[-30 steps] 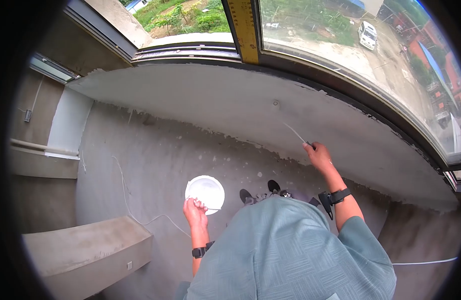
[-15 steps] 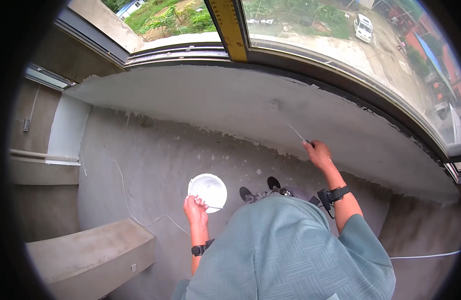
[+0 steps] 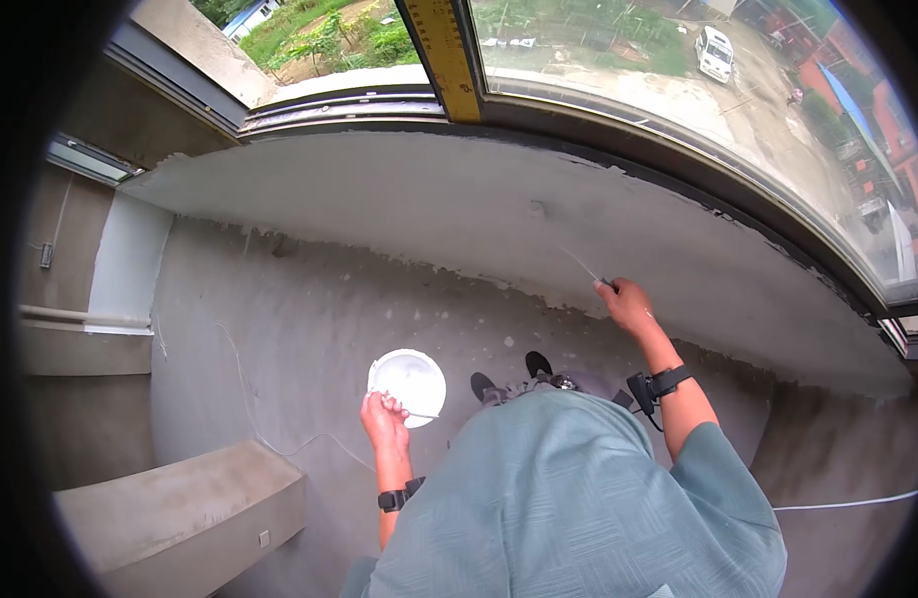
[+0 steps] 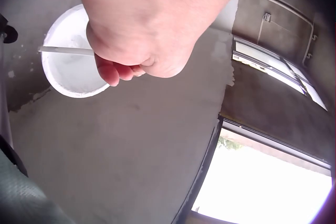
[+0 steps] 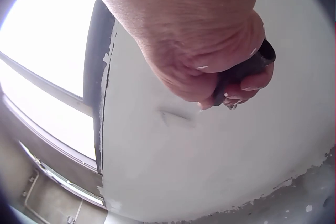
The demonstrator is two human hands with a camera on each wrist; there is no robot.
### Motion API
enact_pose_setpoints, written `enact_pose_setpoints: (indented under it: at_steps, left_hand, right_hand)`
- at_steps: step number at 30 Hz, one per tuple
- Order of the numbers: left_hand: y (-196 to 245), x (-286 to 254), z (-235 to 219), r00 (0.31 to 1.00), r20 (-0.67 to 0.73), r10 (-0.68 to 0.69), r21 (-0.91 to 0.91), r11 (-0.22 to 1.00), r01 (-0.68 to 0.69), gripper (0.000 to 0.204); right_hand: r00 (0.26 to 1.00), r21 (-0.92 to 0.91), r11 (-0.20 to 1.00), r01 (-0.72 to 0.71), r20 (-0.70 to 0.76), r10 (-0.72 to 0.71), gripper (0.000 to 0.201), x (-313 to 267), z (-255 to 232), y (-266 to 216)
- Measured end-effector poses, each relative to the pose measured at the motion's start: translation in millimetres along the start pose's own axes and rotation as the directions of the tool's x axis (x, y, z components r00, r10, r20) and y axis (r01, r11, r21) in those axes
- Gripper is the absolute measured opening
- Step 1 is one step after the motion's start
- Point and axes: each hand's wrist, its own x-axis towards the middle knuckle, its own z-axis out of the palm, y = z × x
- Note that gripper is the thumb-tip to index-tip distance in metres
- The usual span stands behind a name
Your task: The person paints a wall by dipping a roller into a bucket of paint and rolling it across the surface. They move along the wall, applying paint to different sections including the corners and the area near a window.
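Note:
My right hand grips the black handle of what looks like a putty knife. Its thin blade shows edge-on in the head view, reaching toward the pale coated wall under the window. In the right wrist view the blade is hidden by the hand. My left hand is at the near side of a round white bucket with white material inside. Its fingers curl round one end of a thin, straight pale strip, which lies across the bucket's mouth and past the rim.
Dark window frames run above the wall, with a yellow-taped upright. A thin cable trails over the grey floor at left. A raised grey block juts in at lower left. Shoes stand right of the bucket.
The head view has swung slightly, so the window frame sits farther left. Both hands keep nearly the same place, the right still at the wall and the left at the bucket.

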Motion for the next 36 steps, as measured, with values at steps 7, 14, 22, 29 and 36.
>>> enact_pose_setpoints:
  at_steps: [7, 14, 22, 29, 36]
  left_hand:
    - [2, -6, 5, 1.0, 0.001, -0.005, 0.006, 1.0, 0.005, 0.01]
    - [8, -6, 6, 1.0, 0.022, -0.014, -0.003, 1.0, 0.014, 0.01]
    - [4, 6, -4, 0.999, 0.012, -0.036, -0.037, 0.999, 0.037, 0.008]
    - [11, 11, -24, 0.999, -0.02, -0.03, -0.08, 0.996, 0.028, 0.007]
    - [10, 21, -60, 0.997, -0.08, 0.007, -0.129, 0.992, -0.017, 0.009]
  right_hand:
    - [0.997, 0.028, 0.996, -0.081, 0.022, 0.08, 0.057, -17, -33, 38]
    - [0.984, -0.028, 0.985, -0.173, -0.047, 0.172, 0.054, -62, -99, 75]
    - [0.974, -0.046, 0.986, -0.163, -0.168, 0.153, 0.048, -82, -118, 112]
    - [0.996, 0.022, 0.996, -0.085, -0.038, 0.086, 0.044, -32, -58, 93]
    - [0.993, 0.159, 0.984, -0.08, 0.101, 0.064, 0.045, -20, -3, 24]
